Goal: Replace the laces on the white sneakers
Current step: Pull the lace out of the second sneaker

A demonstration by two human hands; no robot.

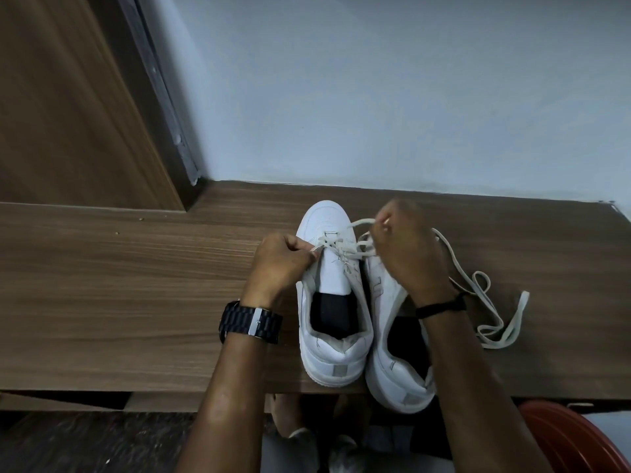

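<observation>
Lacing the left white sneaker on the bench
Left hand pinches the lace tip – right hand grips its other end – loose lace beside

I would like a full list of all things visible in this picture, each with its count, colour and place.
sneakers: 2, white, side by side at the table's near edge, toes toward the wall
lace: 1, off-white, partly threaded in the left sneaker, both ends held
loose lace: 1, off-white, lying on the table right of the sneakers
table: 1, brown wood, against the wall
wall: 1, pale grey-blue, behind the table
panel: 1, brown wood, upper left
red object: 1, bottom right corner, below the table
watch: 1, black, left wrist
band: 1, black, right wrist
left hand: pinches a lace end
right hand: holds the other end, raised
</observation>
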